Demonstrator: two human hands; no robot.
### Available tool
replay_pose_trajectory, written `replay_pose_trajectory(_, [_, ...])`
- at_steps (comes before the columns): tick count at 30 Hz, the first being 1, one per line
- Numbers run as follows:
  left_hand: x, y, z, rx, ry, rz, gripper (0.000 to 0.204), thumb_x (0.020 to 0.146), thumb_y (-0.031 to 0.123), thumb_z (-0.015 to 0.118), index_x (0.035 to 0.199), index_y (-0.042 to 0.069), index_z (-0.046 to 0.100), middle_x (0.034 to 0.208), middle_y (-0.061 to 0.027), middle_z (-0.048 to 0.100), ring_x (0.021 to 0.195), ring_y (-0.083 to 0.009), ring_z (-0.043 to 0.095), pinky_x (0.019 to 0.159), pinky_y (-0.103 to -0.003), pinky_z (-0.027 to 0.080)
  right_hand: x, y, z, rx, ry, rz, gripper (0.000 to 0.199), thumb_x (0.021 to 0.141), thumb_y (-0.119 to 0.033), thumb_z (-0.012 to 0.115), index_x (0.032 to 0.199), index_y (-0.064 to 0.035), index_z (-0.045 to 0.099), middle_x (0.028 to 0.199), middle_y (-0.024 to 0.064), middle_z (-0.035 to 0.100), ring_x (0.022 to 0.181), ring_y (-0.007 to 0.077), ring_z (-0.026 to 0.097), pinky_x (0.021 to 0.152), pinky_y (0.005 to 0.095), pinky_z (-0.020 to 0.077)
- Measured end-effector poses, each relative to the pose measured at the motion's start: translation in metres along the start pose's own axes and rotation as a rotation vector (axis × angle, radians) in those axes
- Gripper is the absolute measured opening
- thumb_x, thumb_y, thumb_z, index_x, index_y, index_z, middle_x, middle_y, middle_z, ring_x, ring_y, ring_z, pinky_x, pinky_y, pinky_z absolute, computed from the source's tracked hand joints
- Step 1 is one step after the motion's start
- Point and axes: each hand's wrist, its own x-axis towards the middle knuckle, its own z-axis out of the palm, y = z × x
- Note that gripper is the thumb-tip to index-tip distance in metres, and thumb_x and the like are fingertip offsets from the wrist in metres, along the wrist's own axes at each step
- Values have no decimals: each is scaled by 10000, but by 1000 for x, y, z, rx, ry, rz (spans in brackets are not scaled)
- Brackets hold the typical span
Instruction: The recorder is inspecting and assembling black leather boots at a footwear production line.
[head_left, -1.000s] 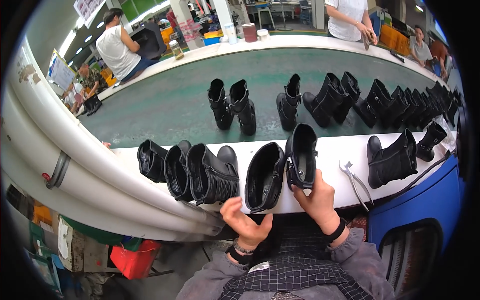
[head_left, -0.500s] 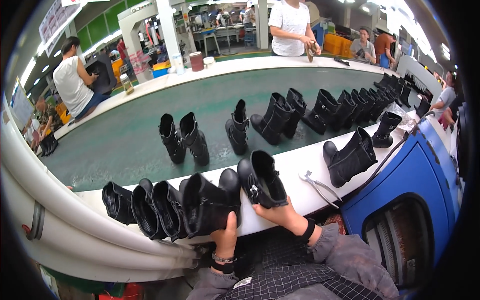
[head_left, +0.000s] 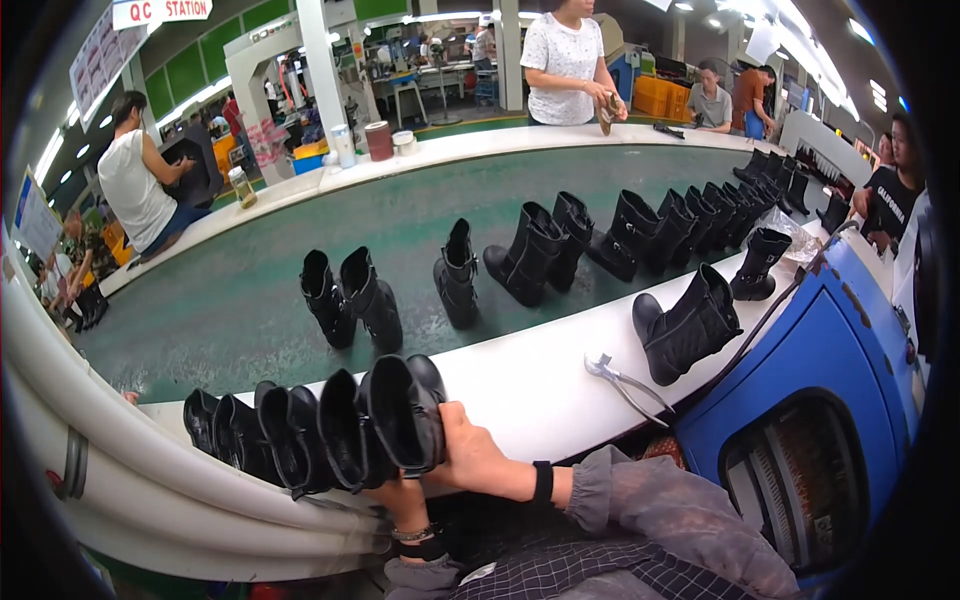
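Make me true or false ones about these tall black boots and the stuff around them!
1. The bare right hand touches a tall black leather-like boot. True.
2. The silver metal pliers hang from the right hand. False: the pliers lie on the long white ledge.
3. More black boots stand on the wide green surface. True.
4. The big boxy machine at the right is yellow. False: the machine is blue.
5. The bare left hand is partly hidden by boots. True.

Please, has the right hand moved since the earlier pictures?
Yes, the right hand has moved to the left, farther from the pliers lying on the white ledge.
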Motion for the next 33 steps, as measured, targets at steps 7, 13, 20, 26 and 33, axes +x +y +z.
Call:
replay_pose_trajectory(7, [6,-1,-2,13,53,-108,505,800,288,711,1198,-11,626,1209,-173,639,1136,-346,587,1001,-426,411,10,23,-13,38,-179,-165,701,701,-170,690,1288,14,356,1152,307,501,961,458,599,778,480,524])
replay_pose_trajectory(13, [3,2,-10,104,-66,-38,354,850,177,655,1161,9,647,1199,-175,636,1131,-370,574,1029,-449,373,90,19,-87,-22,-142,-122,226,812,-65,594,1029,-11,630,868,124,690,715,219,692,593,307,539])
replay_pose_trajectory(20, [-12,-30,-8,-9,-47,-107,470,788,225,749,1167,-13,606,1096,-171,656,1020,-353,631,917,-425,468,222,-41,-62,-337,-15,-416,588,810,-236,697,1327,-88,460,1013,201,669,881,304,685,755,368,541])
replay_pose_trajectory(26, [-20,-42,-7,85,-95,-24,502,738,194,796,1147,-26,603,1049,-165,659,936,-334,653,852,-412,498,289,-61,22,-793,-439,-124,817,767,-479,674,1453,-164,362,1067,158,686,1020,313,651,858,405,516])
replay_pose_trajectory(33, [-34,-39,-17,629,-227,358,367,674,217,823,1014,124,724,1122,-216,602,1003,-409,572,849,-533,457,299,-74,56,-774,-456,-235,294,716,-222,624,928,-52,736,950,170,708,935,334,675,819,412,532])
